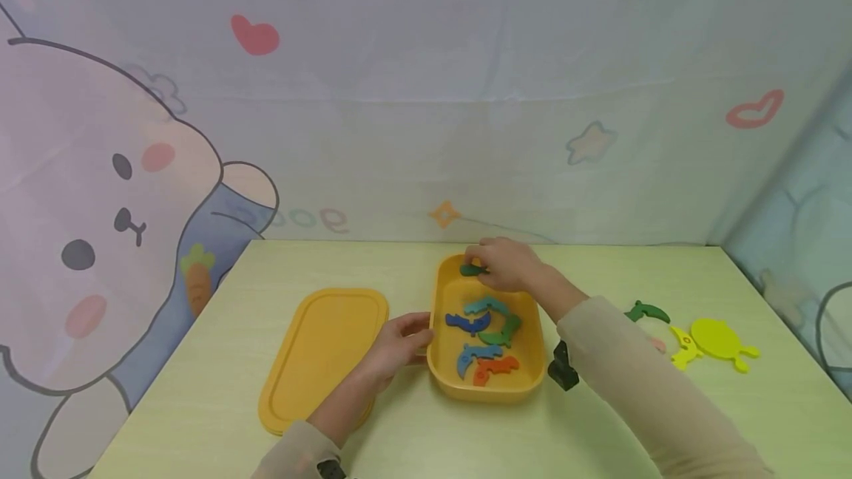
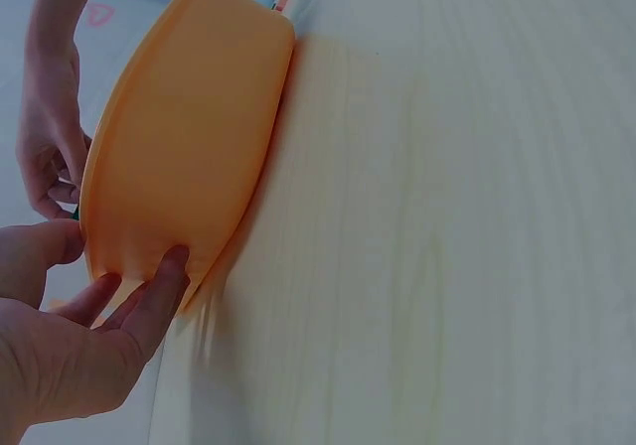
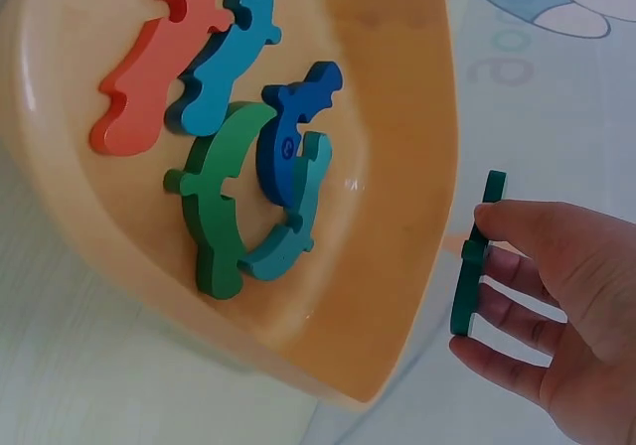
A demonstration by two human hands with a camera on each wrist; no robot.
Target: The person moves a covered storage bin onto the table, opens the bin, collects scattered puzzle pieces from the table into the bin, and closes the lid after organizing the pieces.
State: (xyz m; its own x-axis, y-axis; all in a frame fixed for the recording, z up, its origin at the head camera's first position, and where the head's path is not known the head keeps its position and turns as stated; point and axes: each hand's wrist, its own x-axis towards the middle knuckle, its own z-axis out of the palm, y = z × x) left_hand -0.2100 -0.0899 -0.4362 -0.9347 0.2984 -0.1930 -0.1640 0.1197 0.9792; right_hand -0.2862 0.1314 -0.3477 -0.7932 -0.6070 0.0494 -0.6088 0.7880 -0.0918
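My right hand (image 1: 509, 265) pinches a dark green puzzle piece (image 3: 465, 286) between thumb and fingers, above the far end of a yellow plastic box (image 1: 486, 394). With its fingertips against the box's outer left wall and its thumb at the rim, my left hand (image 2: 89, 336) touches the box. Inside lie wavy puzzle pieces: an orange-red piece (image 3: 149, 77), a light blue piece (image 3: 214, 82), a green piece (image 3: 211, 217), a dark blue piece (image 3: 283, 142) and a teal piece (image 3: 298, 222). The light blue and dark blue pieces bear numbers.
A flat yellow lid (image 1: 326, 353) lies left of the box. On the table's right side are another green piece (image 1: 648, 310), a yellow piece (image 1: 685, 350), a pink piece (image 1: 657, 344) partly hidden by the sleeve, and a round yellow-green piece (image 1: 719, 338). A printed curtain (image 1: 426, 131) hangs behind.
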